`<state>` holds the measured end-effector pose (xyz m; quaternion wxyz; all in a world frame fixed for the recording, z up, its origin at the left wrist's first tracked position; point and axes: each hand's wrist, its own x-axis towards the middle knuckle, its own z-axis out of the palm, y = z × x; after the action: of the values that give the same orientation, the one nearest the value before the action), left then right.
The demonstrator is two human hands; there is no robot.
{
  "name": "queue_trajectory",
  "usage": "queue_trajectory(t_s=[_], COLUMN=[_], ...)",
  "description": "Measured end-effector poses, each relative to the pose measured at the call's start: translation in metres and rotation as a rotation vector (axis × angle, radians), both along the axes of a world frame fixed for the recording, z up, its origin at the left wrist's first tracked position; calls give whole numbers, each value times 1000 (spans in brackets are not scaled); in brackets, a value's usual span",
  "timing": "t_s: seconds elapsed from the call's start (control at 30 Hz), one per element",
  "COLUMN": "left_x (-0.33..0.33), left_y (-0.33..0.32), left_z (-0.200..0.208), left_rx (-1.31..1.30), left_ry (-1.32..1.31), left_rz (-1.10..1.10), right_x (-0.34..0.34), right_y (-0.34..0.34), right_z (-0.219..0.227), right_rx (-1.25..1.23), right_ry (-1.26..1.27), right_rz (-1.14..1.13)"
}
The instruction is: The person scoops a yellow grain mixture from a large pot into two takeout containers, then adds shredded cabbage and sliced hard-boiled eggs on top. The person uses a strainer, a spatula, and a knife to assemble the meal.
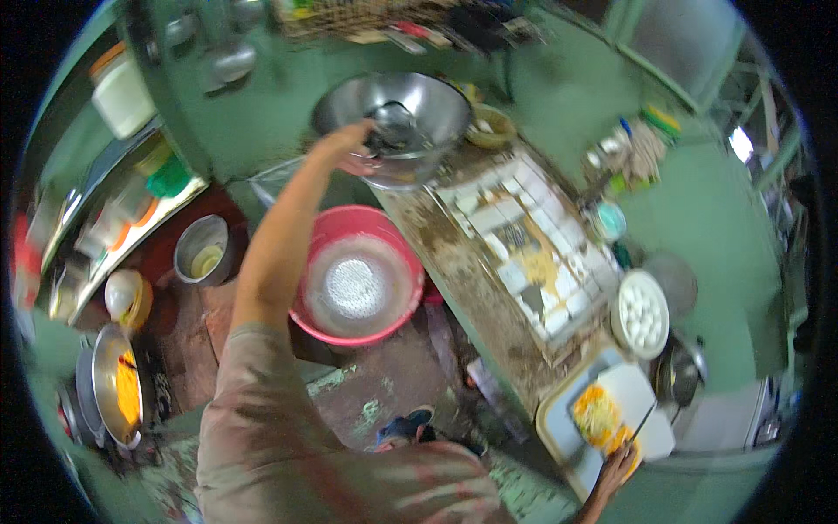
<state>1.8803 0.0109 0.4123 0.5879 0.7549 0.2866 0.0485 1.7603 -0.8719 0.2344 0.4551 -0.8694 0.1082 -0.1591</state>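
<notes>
My left arm stretches forward to a large metal bowl at the far end of the counter. There my left hand is closed on a small round metal vessel with a dark rim, inside or over the bowl; motion blurs its details. At the lower right, my right hand grips a thin dark utensil, knife or chopstick I cannot tell. The utensil is over shredded yellow-orange food on a pale tray. A white board lies beside the food.
A pink basin of water stands below the counter. White round pieces fill a white bowl by the tray. A small basket sits beside the metal bowl. At left are a grey pot, a pan with orange food, and shelves.
</notes>
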Motion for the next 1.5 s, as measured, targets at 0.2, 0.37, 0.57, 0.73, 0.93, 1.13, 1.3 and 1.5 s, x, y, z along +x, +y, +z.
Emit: queue_trajectory(t_s=[0.2, 0.37, 0.57, 0.73, 0.93, 1.13, 1.3, 1.5], left_x=[-87, -119, -75, -27, -40, -79, -90, -70], left_y=[-103, -336, -491, -513, -515, -512, -503, -498], left_z=[-122, -236, -211, -195, -192, -189, -192, -190], left_rx=[-186, -274, -325, -312, -356, -333, -400, -458], left_ry=[-430, 51, 92, 168, 160, 230, 257, 271], left_rz=[520, -254, -758, -814, -677, -440, -393, -587], right_x=[-33, -45, -48, -3, 49, 75, 55, -15], right_y=[0, 12, 56, 37, 13, -6, -10, -27], right_z=[4, -4, 28, 36, 33, 35, 42, 38], right_rx=[119, -103, -303, -466, -503, -474, -436, -198], right_ry=[78, 186, 174, 183, 104, 152, 128, 114], right_rz=[-358, -301, 50, 302, 519, 475, 460, -94])
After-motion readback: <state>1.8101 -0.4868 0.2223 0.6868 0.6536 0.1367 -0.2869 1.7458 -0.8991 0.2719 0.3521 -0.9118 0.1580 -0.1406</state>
